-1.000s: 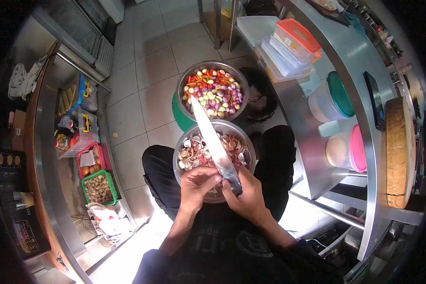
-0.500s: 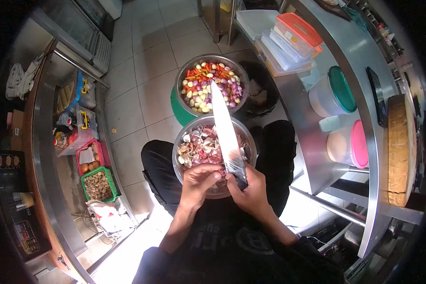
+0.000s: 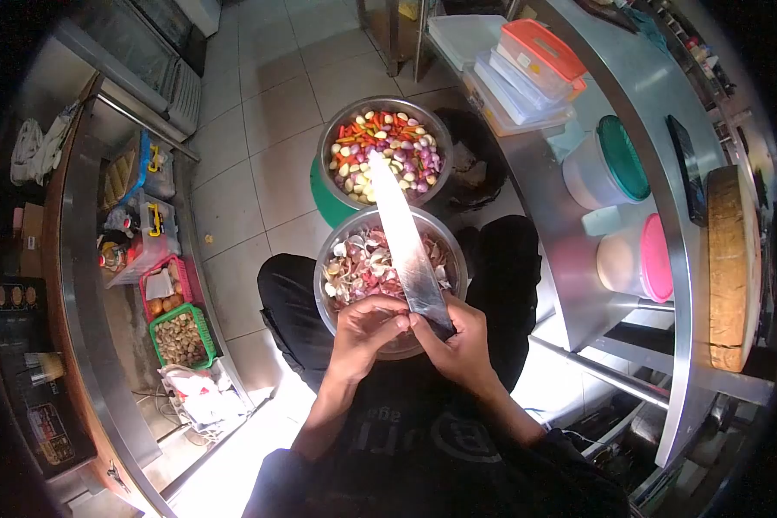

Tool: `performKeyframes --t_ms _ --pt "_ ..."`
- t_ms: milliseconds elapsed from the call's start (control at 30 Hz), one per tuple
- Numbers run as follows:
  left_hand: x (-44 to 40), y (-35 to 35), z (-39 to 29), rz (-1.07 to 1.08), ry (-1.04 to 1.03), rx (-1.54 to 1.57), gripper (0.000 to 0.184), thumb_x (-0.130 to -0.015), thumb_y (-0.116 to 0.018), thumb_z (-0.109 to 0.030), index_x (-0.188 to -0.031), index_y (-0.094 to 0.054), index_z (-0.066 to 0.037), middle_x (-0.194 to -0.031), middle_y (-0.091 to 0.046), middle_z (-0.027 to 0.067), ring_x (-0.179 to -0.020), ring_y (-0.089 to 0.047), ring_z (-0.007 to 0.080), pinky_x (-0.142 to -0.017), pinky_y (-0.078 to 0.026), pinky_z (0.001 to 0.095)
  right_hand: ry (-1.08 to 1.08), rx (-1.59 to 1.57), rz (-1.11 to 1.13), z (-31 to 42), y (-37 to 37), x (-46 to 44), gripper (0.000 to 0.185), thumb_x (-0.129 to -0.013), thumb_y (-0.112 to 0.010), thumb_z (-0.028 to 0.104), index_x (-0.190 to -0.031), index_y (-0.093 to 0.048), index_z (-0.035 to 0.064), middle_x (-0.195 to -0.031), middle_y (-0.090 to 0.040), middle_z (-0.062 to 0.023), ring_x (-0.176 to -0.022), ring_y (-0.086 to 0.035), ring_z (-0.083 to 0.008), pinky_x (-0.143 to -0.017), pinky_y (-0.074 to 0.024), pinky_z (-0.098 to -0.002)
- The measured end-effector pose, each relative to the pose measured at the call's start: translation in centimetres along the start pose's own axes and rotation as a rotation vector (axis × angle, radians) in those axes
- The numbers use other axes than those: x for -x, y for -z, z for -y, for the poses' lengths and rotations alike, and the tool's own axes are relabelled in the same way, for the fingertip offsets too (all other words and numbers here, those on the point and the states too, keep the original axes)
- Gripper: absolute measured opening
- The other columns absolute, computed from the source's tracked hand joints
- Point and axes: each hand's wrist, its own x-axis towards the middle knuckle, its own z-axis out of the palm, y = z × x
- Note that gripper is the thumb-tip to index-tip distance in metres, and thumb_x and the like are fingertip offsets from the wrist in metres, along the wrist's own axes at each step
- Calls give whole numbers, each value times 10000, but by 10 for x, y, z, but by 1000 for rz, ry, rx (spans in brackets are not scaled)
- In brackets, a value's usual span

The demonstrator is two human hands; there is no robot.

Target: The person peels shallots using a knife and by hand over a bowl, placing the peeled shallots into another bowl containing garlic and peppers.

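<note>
My right hand (image 3: 459, 347) is wrapped round the handle of a large knife (image 3: 401, 233), whose blade points up and away over two bowls. My left hand (image 3: 364, 335) is closed in a pinch, its fingertips against my right thumb; what it holds is too small to make out. Beneath both hands is a metal bowl (image 3: 324, 304) with skins and peelings (image 3: 358, 263). Beyond it a second metal bowl (image 3: 325, 138) holds red chillies, peeled garlic and shallots (image 3: 425, 164); the knife tip appears above its contents.
On the left low shelf are a green basket (image 3: 181, 337), a pink basket (image 3: 166, 289) and clear boxes. To the right, a steel shelf bears a green-lidded tub (image 3: 609, 164), a pink-lidded tub (image 3: 634, 259) and stacked containers (image 3: 535, 73). A round wooden block (image 3: 727, 276) stands higher up.
The knife tip swung right, then back left, with the blade now leaning left over the bowls. Both hands stay close together above the peelings.
</note>
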Motion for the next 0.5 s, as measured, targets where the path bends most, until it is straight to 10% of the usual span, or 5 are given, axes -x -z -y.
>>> performKeyframes --t_ms 500 --pt "0 -11 -1 -27 -66 -105 288 -944 -751 84 -1227 -717 39 -1126 -745 96 -1002 -708 163 -928 -572 309 -322 -106 -35 -10 -2 11 163 -962 -784 110 -1057 -748 -17 -892 -781 -80 -803 -699 -101 -722 -544 -282"
